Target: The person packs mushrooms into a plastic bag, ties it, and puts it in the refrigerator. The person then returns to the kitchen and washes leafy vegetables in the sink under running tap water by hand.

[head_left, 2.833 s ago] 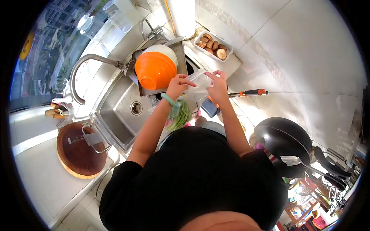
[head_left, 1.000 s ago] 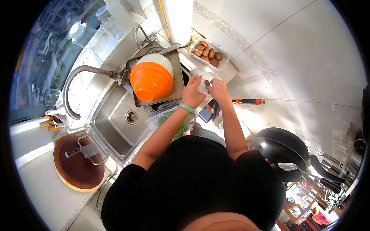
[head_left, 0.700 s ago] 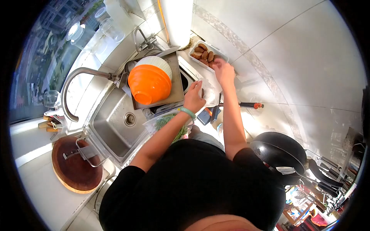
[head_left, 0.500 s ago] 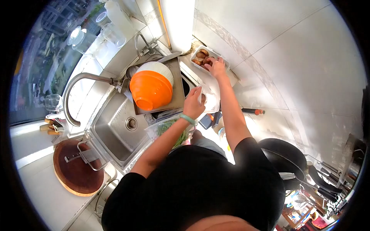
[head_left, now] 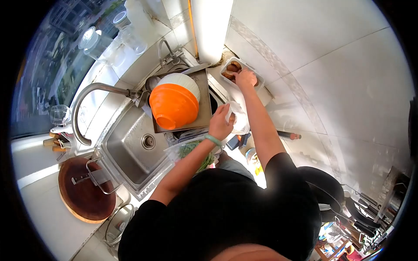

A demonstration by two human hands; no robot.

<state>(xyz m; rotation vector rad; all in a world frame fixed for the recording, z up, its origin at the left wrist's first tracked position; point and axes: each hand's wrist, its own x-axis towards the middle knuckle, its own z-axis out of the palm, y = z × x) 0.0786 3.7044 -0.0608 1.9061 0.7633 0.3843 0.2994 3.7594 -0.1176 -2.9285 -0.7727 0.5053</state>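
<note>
My left hand is closed on the rim of a thin white plastic bag, holding it up beside the drying tray. A brownish shape shows at the bag's mouth, too unclear to name. My right hand reaches into a white plastic container on the counter by the wall. Its fingers are curled down on the brown mushrooms there, the fingertips partly hidden. Several mushrooms lie around them.
Left of my hands, an orange bowl and a white ribbed bowl rest upside down on a metal tray. Beyond are the steel sink and faucet. Green vegetables lie in a clear container under my left forearm. A cleaver lies on the round chopping board.
My right hand has curled its fingers lower into the mushrooms. My left hand has closed more on the bag's rim. The whole view has shifted slightly.
</note>
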